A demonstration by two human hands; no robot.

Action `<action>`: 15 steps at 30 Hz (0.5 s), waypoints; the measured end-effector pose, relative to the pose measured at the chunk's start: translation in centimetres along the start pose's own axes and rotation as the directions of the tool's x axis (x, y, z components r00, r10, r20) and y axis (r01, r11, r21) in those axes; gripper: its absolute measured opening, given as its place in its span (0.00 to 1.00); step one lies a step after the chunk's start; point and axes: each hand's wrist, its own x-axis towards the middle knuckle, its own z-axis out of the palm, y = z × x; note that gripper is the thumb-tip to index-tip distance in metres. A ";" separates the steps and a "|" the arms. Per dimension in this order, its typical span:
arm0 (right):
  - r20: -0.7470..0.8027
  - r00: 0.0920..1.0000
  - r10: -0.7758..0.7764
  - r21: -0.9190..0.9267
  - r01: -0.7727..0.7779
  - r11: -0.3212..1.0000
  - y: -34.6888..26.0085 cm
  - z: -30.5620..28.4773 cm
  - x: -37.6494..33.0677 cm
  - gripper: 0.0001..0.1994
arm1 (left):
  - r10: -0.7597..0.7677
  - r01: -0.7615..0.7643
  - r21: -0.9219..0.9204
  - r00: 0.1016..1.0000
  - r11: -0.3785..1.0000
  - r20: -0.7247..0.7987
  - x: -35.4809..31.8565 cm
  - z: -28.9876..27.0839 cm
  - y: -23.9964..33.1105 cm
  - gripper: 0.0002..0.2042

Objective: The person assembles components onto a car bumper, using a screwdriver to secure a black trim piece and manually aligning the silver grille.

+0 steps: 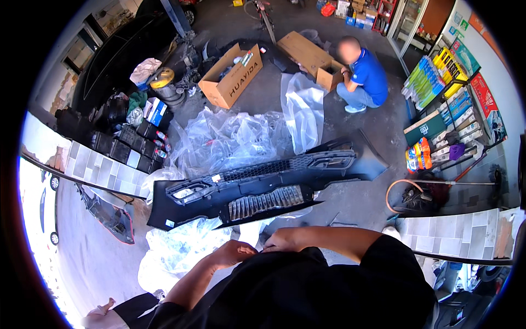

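Both my hands are close together in front of my black shirt (323, 285). My left hand (236, 252) has its fingers curled toward the shirt front. Bent down beside it, the fingers of my right hand (282, 239) are closed and partly hidden. Whatever they may hold is too small or covered to make out. On the floor just beyond lies a black car bumper (263, 189) with a honeycomb grille strip (252, 171) and a slatted silvery grille piece (267, 203). Neither hand touches it. Crumpled clear plastic wrap (183, 249) lies to the near left of the bumper.
More plastic sheeting (230, 137) spreads behind the bumper. An open cardboard box (233, 79) stands farther back. A person in blue (367, 77) crouches by another carton (329, 77). Black cases (129, 140) stand left; a hose (392, 194) lies right. Another person (104, 317) is at lower left.
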 end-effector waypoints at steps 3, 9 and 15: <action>0.036 0.999 -0.020 -0.159 0.026 0.987 -1.3 -0.5 -0.6 0.25 | -0.077 0.082 -0.088 0.995 0.993 0.058 0.3 0.0 -0.1 0.14; -0.022 0.960 0.280 0.031 -0.280 0.960 14.9 3.6 0.4 0.24 | -0.273 0.201 -0.261 0.920 0.944 -0.282 7.2 1.3 -11.2 0.13; -0.227 0.607 0.762 -0.050 -0.789 0.613 47.5 13.3 -1.4 0.22 | -0.505 0.320 -0.514 0.820 0.796 -0.271 18.6 0.6 -26.7 0.14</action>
